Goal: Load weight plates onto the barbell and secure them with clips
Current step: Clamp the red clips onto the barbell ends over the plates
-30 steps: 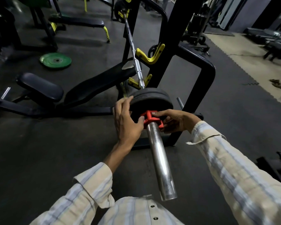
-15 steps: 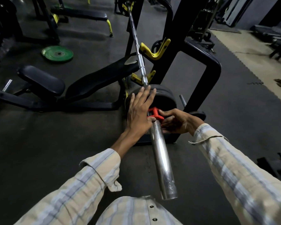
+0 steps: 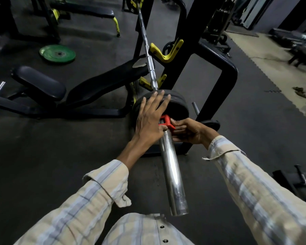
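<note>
left hand: flat, fingers spread on plates | right hand: grip clamped on clip | clip on bar, against plates

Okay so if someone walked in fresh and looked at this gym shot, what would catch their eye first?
Probably the red clip on the shiny barbell sleeve at centre, pinched by the right hand right against the black weight plates, while the left hand lies spread flat over the plates. After that, the bright green plate lying on the dark floor at upper left, and the yellow rack hooks above the bar.
</note>
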